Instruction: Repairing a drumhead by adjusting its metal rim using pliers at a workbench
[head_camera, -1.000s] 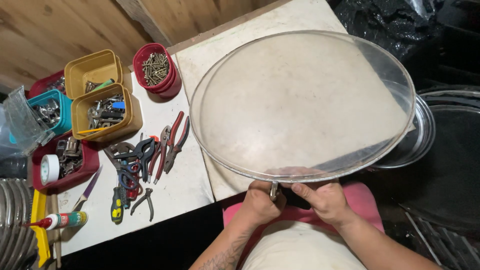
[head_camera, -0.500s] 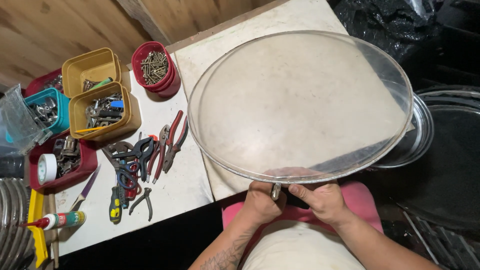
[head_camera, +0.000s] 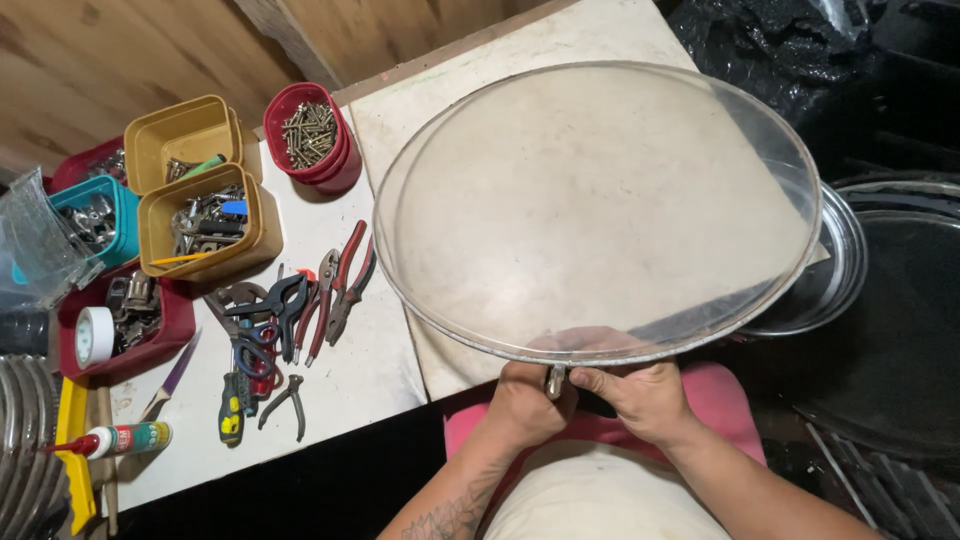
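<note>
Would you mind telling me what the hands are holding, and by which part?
Both the left hand and right hand grip a small metal fitting at the near rim of the large clear round disc.

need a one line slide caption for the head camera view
Both hands, left hand and right hand, grip a small metal fitting at the near rim of a clear round disc.

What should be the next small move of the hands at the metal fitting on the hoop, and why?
Probably keep working the small metal fitting at the near rim: left hand and right hand both pinch there, and the clear round drumhead lies flat on the table.
</note>
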